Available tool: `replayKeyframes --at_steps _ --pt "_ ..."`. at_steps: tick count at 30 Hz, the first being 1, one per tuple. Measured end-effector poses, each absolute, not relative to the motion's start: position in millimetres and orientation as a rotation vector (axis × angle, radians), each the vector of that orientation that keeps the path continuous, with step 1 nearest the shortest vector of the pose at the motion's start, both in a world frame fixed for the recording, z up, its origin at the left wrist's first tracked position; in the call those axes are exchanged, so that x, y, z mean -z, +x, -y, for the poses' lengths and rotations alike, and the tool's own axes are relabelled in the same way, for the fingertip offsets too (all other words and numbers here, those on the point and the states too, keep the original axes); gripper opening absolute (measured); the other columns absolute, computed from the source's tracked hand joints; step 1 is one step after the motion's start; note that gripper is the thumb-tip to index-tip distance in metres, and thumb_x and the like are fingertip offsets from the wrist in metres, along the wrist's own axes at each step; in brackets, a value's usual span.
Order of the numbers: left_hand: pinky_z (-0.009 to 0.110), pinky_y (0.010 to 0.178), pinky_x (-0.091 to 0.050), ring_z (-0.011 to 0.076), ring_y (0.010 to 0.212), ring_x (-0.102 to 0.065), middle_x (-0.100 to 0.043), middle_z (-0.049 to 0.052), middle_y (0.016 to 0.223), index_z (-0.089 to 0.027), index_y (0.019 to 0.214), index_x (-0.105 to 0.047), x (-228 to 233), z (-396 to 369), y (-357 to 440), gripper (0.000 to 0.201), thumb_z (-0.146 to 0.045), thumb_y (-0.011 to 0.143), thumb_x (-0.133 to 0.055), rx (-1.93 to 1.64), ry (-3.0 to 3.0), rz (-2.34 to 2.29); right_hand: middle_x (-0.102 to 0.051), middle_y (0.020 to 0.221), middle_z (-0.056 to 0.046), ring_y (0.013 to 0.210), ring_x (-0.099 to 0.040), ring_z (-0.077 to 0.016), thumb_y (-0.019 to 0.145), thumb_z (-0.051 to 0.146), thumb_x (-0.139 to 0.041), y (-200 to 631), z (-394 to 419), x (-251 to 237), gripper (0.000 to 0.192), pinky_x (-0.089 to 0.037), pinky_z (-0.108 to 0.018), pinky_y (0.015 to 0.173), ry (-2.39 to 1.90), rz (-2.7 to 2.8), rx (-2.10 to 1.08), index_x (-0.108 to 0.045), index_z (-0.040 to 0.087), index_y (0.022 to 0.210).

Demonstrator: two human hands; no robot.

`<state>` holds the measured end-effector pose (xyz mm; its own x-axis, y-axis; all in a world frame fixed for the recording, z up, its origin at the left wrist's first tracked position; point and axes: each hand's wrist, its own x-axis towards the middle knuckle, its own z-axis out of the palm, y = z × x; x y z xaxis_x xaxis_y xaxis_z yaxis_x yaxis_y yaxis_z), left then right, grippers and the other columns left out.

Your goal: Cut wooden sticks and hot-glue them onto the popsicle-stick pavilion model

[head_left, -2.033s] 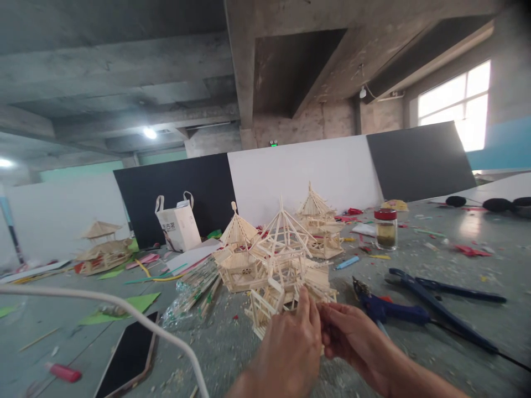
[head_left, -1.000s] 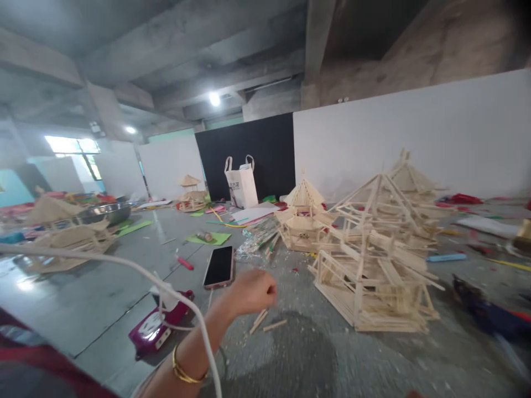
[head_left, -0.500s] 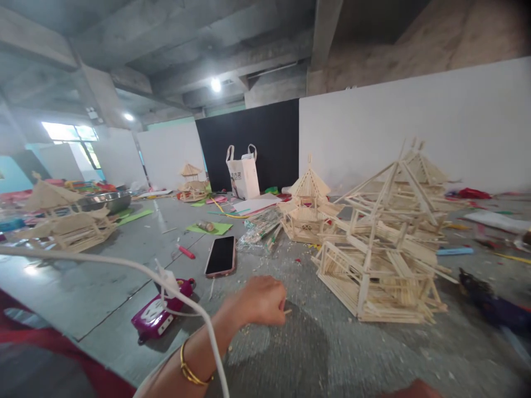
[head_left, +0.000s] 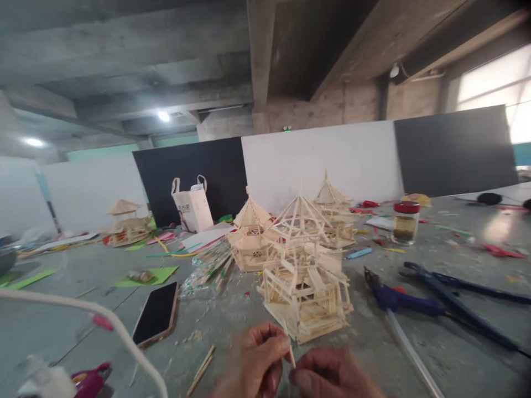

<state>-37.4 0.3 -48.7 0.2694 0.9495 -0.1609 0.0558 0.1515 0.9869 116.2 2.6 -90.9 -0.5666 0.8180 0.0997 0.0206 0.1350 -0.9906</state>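
Observation:
Both my hands are low in the middle of the view, fingertips together. My left hand point(head_left: 257, 362) and my right hand point(head_left: 327, 378) pinch a short thin wooden stick point(head_left: 291, 354) between them. Just beyond the hands stands an open-framed pavilion model point(head_left: 305, 276) built of small wooden sticks. Two more loose sticks point(head_left: 201, 369) lie on the grey surface to the left of my left hand.
Further stick pavilions point(head_left: 251, 237) stand behind. A phone point(head_left: 156, 314) lies face up at left, a blue glue gun point(head_left: 394, 298) and dark blue pliers point(head_left: 452, 301) at right, a red-lidded jar point(head_left: 405, 222) behind them. A white cable point(head_left: 112, 326) crosses the lower left.
The view has swung back to the right. My left hand came in from the loose sticks at the left, and now both hands hold one stick in front of the model.

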Motion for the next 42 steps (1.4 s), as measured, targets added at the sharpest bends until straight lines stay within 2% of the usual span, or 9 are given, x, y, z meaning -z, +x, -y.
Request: replayKeyframes --at_steps 5,11,14,17,21,27,32,36,42 --pt "0.017 0.028 -0.012 0.0031 0.024 -0.021 -0.034 -0.009 0.028 -0.018 0.059 -0.049 43.8 -5.0 -9.8 0.027 -0.043 0.068 -0.053 -0.960 1.273 -1.092 -0.038 0.043 0.006 0.036 -0.026 -0.0027 0.065 0.063 -0.056 127.9 -5.3 80.6 0.049 -0.016 -0.019 0.036 -0.728 1.482 -1.598 -0.046 0.016 0.056" --pt "0.019 0.027 -0.011 0.0042 0.022 -0.018 -0.028 -0.010 0.026 -0.020 0.057 -0.044 17.8 -8.5 12.3 0.030 -0.049 0.061 -0.054 -0.880 1.290 -1.227 -0.039 0.039 0.006 0.030 -0.032 -0.0027 0.066 0.053 -0.062 140.1 -8.7 66.2 0.042 -0.017 -0.017 0.031 -0.652 1.219 -1.739 -0.048 0.016 0.053" --pt "0.019 0.031 -0.012 0.0036 0.026 -0.017 -0.026 -0.011 0.030 -0.020 0.056 -0.045 -0.7 -11.9 17.2 0.025 -0.042 0.061 -0.054 -0.920 1.374 -1.384 -0.040 0.039 0.007 0.028 -0.033 -0.0026 0.067 0.048 -0.064 141.2 -9.2 63.1 0.037 -0.017 -0.017 0.029 -0.609 1.050 -1.812 -0.050 0.016 0.055" --pt "0.019 0.036 -0.018 0.0042 0.035 -0.024 -0.030 -0.009 0.037 -0.017 0.054 -0.049 -20.4 -22.0 18.0 0.020 -0.033 0.064 -0.053 -0.945 1.707 -1.542 -0.043 0.043 0.007 0.029 -0.033 -0.0029 0.068 0.040 -0.065 142.6 -9.4 60.6 0.028 -0.018 -0.017 0.029 -0.579 0.944 -1.846 -0.054 0.016 0.061" --pt "0.020 0.043 -0.024 0.0071 0.046 -0.035 -0.038 -0.006 0.044 -0.015 0.049 -0.053 -38.8 -44.9 17.7 0.018 -0.029 0.061 -0.055 -0.725 2.124 -1.703 -0.043 0.043 0.006 0.031 -0.033 -0.0034 0.069 0.032 -0.063 144.8 -10.9 58.5 0.022 -0.021 -0.017 0.030 -0.625 0.948 -1.832 -0.053 0.015 0.059" --pt "0.021 0.038 -0.019 0.0074 0.040 -0.029 -0.030 -0.008 0.037 -0.016 0.047 -0.053 -46.1 -66.3 24.4 0.015 -0.028 0.053 -0.061 -0.541 2.101 -1.836 -0.045 0.046 0.006 0.033 -0.035 -0.0038 0.066 0.030 -0.060 144.3 -11.3 57.1 0.017 -0.020 -0.018 0.030 -0.689 0.956 -1.819 -0.054 0.016 0.060" --pt "0.021 0.036 -0.017 0.0066 0.035 -0.026 -0.028 -0.009 0.035 -0.017 0.047 -0.050 -45.3 -65.9 32.4 0.015 -0.026 0.053 -0.060 -0.442 2.059 -1.928 -0.044 0.043 0.007 0.031 -0.034 -0.0042 0.064 0.030 -0.060 144.6 -8.6 54.2 0.016 -0.020 -0.018 0.029 -0.661 0.961 -1.848 -0.055 0.015 0.059" --pt "0.021 0.037 -0.018 0.0067 0.035 -0.027 -0.027 -0.008 0.032 -0.018 0.041 -0.043 -46.1 -66.2 36.6 0.021 -0.023 0.052 -0.060 -0.380 2.064 -1.974 -0.046 0.044 0.006 0.031 -0.034 -0.0041 0.062 0.029 -0.059 145.7 -9.6 52.5 0.014 -0.022 -0.019 0.029 -0.643 0.958 -1.855 -0.057 0.015 0.063" --pt "0.021 0.037 -0.020 0.0069 0.034 -0.029 -0.029 -0.008 0.031 -0.017 0.040 -0.044 -50.0 -73.0 40.1 0.020 -0.021 0.051 -0.060 -0.335 2.042 -2.007 -0.046 0.045 0.007 0.032 -0.035 -0.0037 0.062 0.029 -0.059 149.9 -18.8 51.2 0.014 -0.019 -0.019 0.030 -0.639 0.934 -1.841 -0.056 0.015 0.063"
